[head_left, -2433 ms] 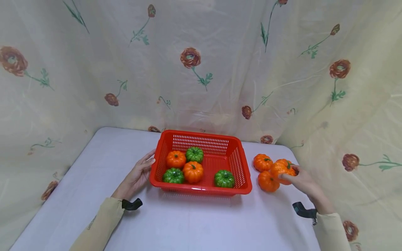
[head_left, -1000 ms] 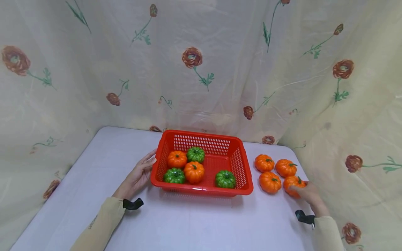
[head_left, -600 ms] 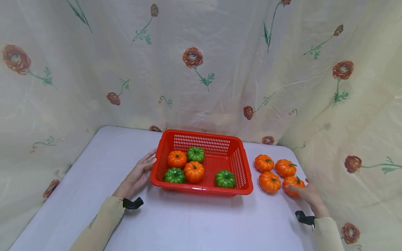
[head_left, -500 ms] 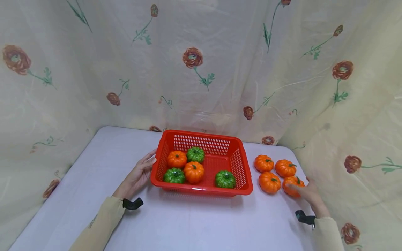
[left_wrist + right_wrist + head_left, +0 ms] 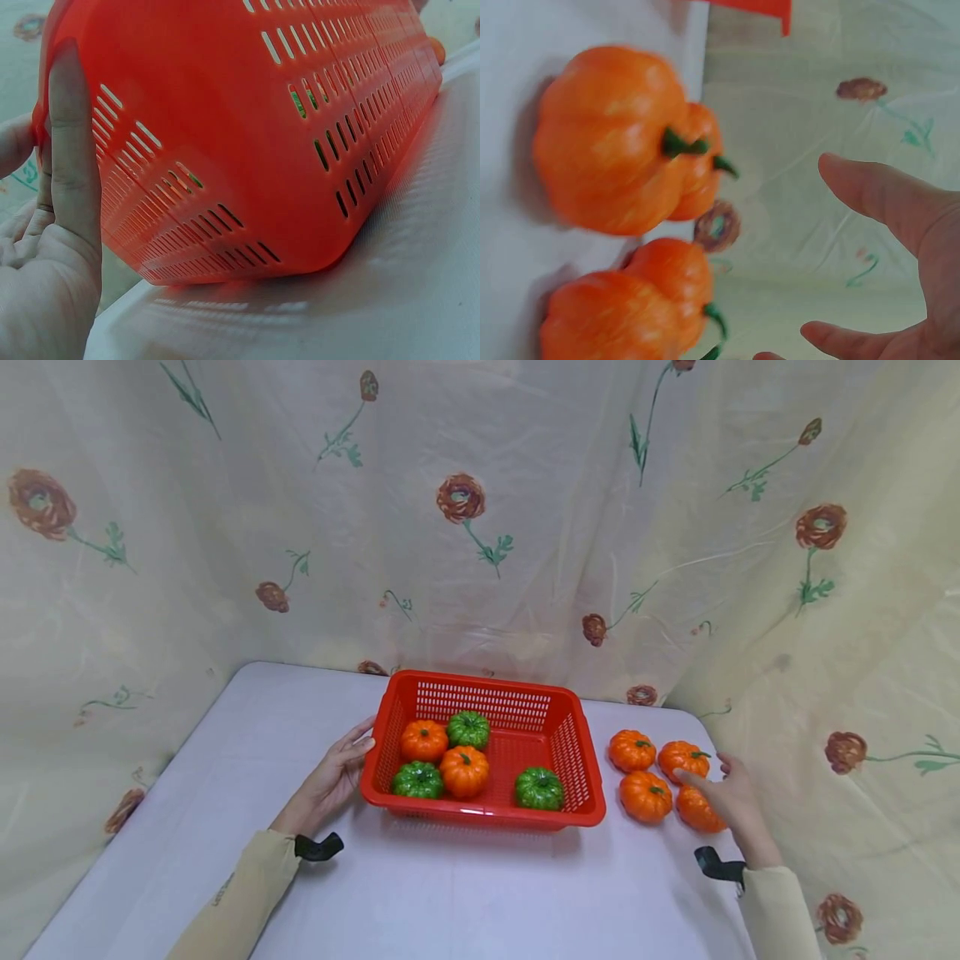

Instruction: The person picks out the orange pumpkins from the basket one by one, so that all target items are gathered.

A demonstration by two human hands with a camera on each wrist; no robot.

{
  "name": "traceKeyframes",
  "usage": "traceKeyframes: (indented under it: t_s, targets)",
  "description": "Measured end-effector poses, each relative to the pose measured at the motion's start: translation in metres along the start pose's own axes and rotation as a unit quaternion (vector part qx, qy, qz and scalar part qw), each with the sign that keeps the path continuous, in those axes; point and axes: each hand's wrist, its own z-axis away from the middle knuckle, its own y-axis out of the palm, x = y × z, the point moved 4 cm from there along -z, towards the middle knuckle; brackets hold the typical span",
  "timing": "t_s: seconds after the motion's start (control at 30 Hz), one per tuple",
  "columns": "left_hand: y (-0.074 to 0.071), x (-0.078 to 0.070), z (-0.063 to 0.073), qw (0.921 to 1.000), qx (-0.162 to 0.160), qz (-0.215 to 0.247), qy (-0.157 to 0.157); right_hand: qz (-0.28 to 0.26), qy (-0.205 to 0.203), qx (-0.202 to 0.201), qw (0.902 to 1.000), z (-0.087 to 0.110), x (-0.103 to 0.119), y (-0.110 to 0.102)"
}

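A red plastic basket stands on the table, with two orange toy pumpkins and three green toy pumpkins inside. My left hand grips its left rim; the left wrist view shows the thumb at the rim and a finger along the outer wall. To the right of the basket, several orange pumpkins sit close together in two rows. My right hand is spread over the right-hand ones, holding nothing, and partly covers the near right pumpkin. Its thumb overlaps the far right pumpkin in the head view.
A white-covered table carries everything. Flower-printed curtains hang behind it and along both sides, the right one close beside my right hand. The basket's far side stands near the table's back edge.
My right hand has set an orange pumpkin down at the near right of the group, let go of it, and risen slightly away from the near edge. My left hand stays at the basket.
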Motion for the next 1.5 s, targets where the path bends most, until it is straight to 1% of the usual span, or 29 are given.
traceKeyframes:
  t_s: [0.17,0.33,0.47,0.63,0.8,0.93,1.07,1.2,1.37,1.5]
  targets:
    - [-0.001,0.000,0.000,1.0000,-0.007,-0.001,-0.001,0.011,-0.030,0.020,0.9993,0.009,0.024,0.001]
    - [-0.003,0.001,0.001,1.0000,-0.001,-0.002,0.000,0.006,-0.063,0.051,0.9967,0.019,0.048,0.006]
    - [-0.004,0.002,0.001,1.0000,0.004,0.002,0.000,0.007,-0.088,0.065,0.9939,0.027,0.067,0.012]
    - [-0.003,0.001,0.001,1.0000,0.002,0.003,0.002,0.022,-0.120,0.075,0.9897,0.035,0.094,0.023]
    - [-0.002,0.001,0.001,1.0000,0.003,-0.001,0.000,0.023,-0.152,0.081,0.9847,0.042,0.121,0.034]
    - [-0.002,0.002,0.001,0.9999,0.004,-0.011,-0.002,0.037,-0.164,0.086,0.9821,0.044,0.139,0.047]
    - [-0.003,0.003,0.001,0.9999,0.006,-0.009,-0.001,0.050,-0.184,0.092,0.9773,0.046,0.158,0.063]
    - [-0.003,0.002,0.000,0.9999,0.012,0.001,0.002,0.044,-0.206,0.120,0.9703,0.047,0.174,0.079]
    - [-0.001,0.000,0.000,0.9999,0.009,0.003,0.003,0.032,-0.208,0.176,0.9616,0.048,0.192,0.101]
    - [-0.002,0.000,-0.002,1.0000,0.005,-0.004,-0.001,0.041,-0.215,0.211,0.9528,0.047,0.203,0.120]
